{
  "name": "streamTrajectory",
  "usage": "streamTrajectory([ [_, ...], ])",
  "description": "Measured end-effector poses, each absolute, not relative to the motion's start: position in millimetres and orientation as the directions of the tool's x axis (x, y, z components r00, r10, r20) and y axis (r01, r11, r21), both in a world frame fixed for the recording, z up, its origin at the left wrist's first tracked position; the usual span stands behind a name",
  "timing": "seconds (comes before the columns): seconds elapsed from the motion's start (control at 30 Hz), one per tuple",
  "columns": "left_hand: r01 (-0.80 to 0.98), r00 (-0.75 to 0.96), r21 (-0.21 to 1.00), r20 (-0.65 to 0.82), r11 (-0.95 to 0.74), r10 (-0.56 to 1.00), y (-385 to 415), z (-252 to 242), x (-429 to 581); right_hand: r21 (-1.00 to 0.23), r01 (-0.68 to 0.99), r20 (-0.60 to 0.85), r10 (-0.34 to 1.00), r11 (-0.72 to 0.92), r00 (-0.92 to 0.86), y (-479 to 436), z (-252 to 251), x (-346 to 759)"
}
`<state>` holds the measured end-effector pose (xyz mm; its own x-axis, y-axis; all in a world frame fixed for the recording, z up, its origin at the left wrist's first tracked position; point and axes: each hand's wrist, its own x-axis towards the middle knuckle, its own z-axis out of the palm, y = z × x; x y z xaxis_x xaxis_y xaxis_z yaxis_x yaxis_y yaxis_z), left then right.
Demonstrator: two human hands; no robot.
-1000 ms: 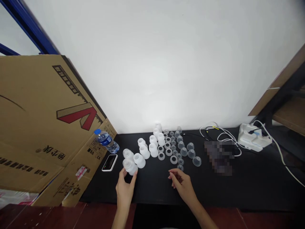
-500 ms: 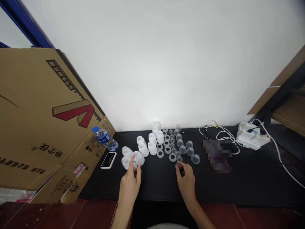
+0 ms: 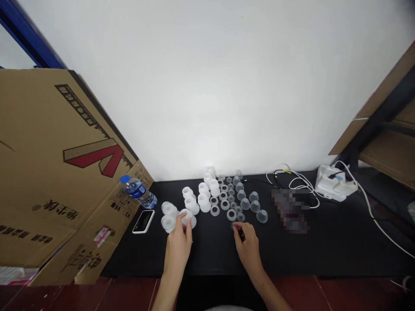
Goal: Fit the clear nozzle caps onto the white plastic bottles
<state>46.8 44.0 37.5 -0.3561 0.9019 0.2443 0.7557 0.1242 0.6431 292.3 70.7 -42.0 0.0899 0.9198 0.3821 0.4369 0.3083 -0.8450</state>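
My left hand (image 3: 178,244) has its thumb and index finger on a white flared plastic part (image 3: 190,217), which stands wide end down on the black table. Just left of it are several white parts topped with clear domes (image 3: 169,208). My right hand (image 3: 248,244) pinches a small clear plastic piece (image 3: 233,225), partly hidden by the fingertips. Ahead of that hand lie white rings (image 3: 231,214), small clear valve-like pieces (image 3: 240,217) and clear domes (image 3: 262,216), set out in columns. More white flared parts (image 3: 204,202) stand in rows between the hands.
A water bottle (image 3: 139,191) and a white-edged phone (image 3: 143,221) lie at left beside a large cardboard box (image 3: 39,172). To the right are a pixelated patch (image 3: 290,211), white cables (image 3: 301,181) and a white power strip (image 3: 335,183). A white wall (image 3: 207,86) rises behind.
The view has shifted slightly. My left fingers have closed in on the white flared part. My right hand has moved a little left, toward my left hand, with the small clear piece.
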Motion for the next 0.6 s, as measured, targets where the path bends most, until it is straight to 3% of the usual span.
streamTrajectory([
  [0.1,0.783,-0.355,0.62,0.384,0.047,0.852,38.5,35.2,59.0,-0.835,0.465,0.392,0.91,0.293,0.132,72.6,-47.6,289.7],
  [0.2,0.801,-0.134,0.571,0.466,-0.182,0.874,39.7,30.0,82.2,-0.822,0.492,0.416,0.892,0.286,0.177,72.8,-50.1,287.4],
  [0.27,0.79,0.056,0.537,0.419,-0.296,0.906,46.4,24.7,101.1,-0.813,0.503,0.429,0.886,0.293,0.177,71.6,-48.7,286.8],
  [0.37,0.81,0.189,0.477,0.34,-0.342,0.921,61.8,13.1,126.0,-0.807,0.502,0.439,0.884,0.311,0.158,69.5,-45.6,287.7],
  [0.5,0.845,0.252,0.391,0.309,-0.364,0.917,76.3,-1.2,142.1,-0.813,0.481,0.442,0.885,0.327,0.145,68.9,-46.7,290.6],
  [0.6,0.844,0.216,0.423,0.296,-0.331,0.93,73.8,-3.7,141.8,-0.845,0.426,0.416,0.898,0.324,0.143,68.1,-47.6,292.1],
])
